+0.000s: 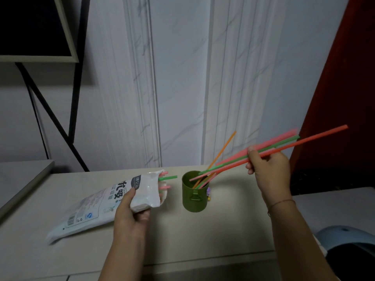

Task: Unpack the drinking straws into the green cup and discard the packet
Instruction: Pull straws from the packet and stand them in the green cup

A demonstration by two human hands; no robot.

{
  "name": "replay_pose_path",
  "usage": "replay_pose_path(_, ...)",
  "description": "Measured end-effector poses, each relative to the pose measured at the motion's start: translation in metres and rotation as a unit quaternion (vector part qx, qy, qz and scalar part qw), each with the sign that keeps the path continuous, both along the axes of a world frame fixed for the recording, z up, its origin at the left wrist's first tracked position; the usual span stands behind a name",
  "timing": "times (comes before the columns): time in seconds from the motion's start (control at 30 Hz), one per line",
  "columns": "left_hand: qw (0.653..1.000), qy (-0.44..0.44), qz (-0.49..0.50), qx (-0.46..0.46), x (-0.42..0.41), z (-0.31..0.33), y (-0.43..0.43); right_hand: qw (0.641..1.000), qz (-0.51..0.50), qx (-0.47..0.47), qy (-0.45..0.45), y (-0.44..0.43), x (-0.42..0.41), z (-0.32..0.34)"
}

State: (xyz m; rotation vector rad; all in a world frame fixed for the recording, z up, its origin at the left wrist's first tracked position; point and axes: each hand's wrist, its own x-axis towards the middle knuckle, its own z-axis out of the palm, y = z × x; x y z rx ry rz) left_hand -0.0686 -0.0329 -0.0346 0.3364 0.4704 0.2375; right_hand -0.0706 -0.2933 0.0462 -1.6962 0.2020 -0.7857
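Observation:
The green cup (193, 196) stands upright on the pale counter (213, 230), with an orange straw (222, 151) leaning out of it. My right hand (268, 168) grips a bundle of pink, red and green straws (284, 141), tilted so their lower ends are inside the cup's mouth. My left hand (132, 212) holds the white printed packet (97, 205) near its open end, left of the cup. Several pink and green straw tips (166, 178) stick out of the packet toward the cup.
A blue lidded bin (351, 238) sits low at the right, beside the counter's edge. A black metal shelf frame (75, 88) rises at the back left. A dark red panel (345, 78) stands at the right. The wall is pale marble.

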Motion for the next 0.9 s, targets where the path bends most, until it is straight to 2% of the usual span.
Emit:
replay_pose_path(0.33, 1.0, -0.003, -0.015, 0.002, 0.001, -0.001, -0.011, 0.986, 0.075, -0.112, 0.101, 0.029, 0.019, -0.011)
replay_pose_path(0.5, 1.0, -0.002, -0.017, -0.001, 0.002, 0.0, -0.013, 0.976, 0.107, -0.119, 0.148, 0.043, 0.029, -0.023)
replay_pose_path(0.7, 1.0, 0.0, -0.014, -0.005, 0.002, 0.002, -0.013, 0.974, 0.156, -0.028, 0.159, 0.046, 0.034, -0.03)
replay_pose_path(0.9, 0.999, -0.014, -0.029, -0.015, 0.002, 0.002, -0.01, 0.99, 0.111, 0.039, 0.081, 0.04, 0.031, -0.028)
